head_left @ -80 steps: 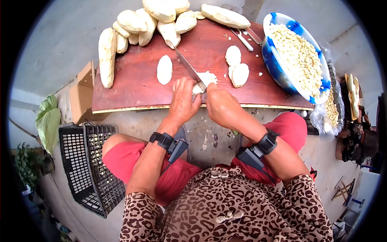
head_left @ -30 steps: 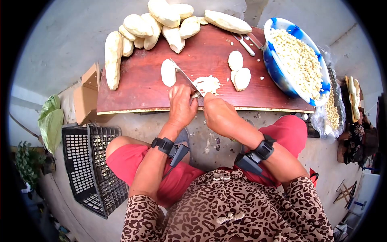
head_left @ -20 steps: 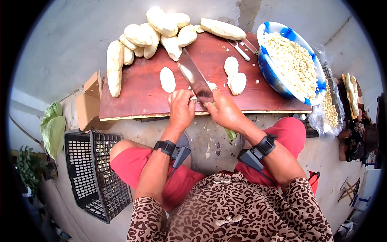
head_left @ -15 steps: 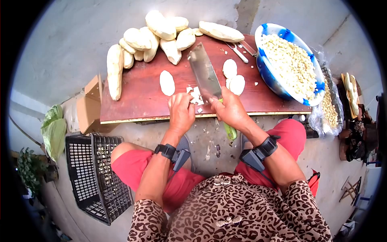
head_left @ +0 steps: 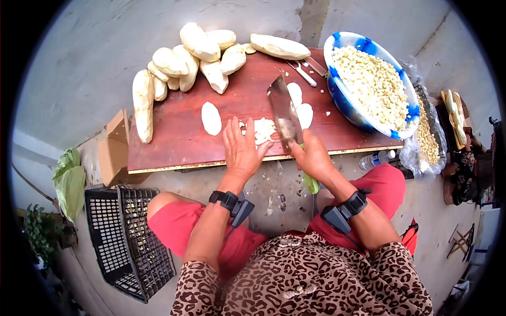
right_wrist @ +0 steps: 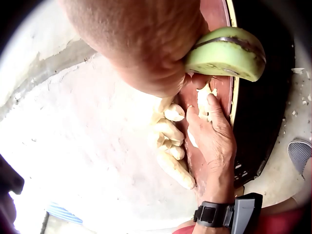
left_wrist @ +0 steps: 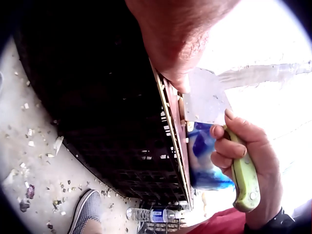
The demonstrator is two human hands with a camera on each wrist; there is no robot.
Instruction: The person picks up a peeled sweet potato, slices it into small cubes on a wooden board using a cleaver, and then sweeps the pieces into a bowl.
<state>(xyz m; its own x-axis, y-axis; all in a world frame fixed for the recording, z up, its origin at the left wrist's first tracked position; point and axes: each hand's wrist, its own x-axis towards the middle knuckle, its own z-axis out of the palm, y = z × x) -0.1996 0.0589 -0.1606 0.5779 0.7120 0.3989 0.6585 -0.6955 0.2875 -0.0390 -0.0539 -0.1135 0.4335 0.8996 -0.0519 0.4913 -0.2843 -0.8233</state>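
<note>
In the head view my right hand (head_left: 315,158) grips the green handle of a cleaver (head_left: 285,113), its blade tilted up and away over the board's near side. The left wrist view shows fingers curled round that green handle (left_wrist: 247,180). My left hand (head_left: 242,154) has its fingers extended and thumb spread beside a heap of chopped white pieces (head_left: 264,129). From the right wrist view, the same hand (right_wrist: 217,144) lies along these pieces (right_wrist: 204,102). A peeled oval piece (head_left: 211,118) rests left of it. Two more pieces (head_left: 305,116) lie right of the blade, partly hidden by it.
Several peeled, root-like vegetables (head_left: 199,42) are piled at the back left of the red table (head_left: 179,137). A blue and white basin (head_left: 345,95) of diced pieces stands at the right. A white-handled peeler (head_left: 307,77) lies near it. A black crate (head_left: 132,237) stands on the floor at left.
The cleaver has lifted off the chopped heap, turned flat, and swung right with my right hand. My left hand's fingers, bent earlier, have straightened and spread beside the heap.
</note>
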